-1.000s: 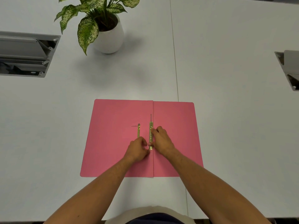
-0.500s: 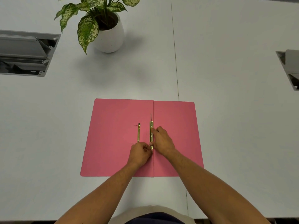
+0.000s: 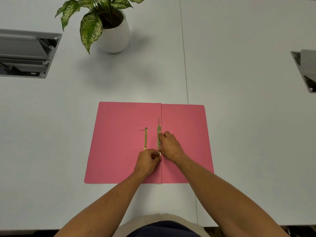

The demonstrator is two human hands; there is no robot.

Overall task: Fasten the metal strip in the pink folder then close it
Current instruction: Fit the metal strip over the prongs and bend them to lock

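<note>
Left hand (image 3: 148, 159) slid down to strip (image 3: 159, 140) near end, fingers pinched on prong there. Right hand (image 3: 170, 146) presses strip flat, fingers together. Tip: bend prong flat before closing folder (image 3: 119, 142).

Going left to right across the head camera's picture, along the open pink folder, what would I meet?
Folder's left flap → loose metal strip → left hand → strip at the fold → right hand → right flap.

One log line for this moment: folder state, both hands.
pink folder: open flat on table | left hand: pinching near end of metal strip at spine | right hand: pressing strip | loose strip: left flap, untouched
</note>
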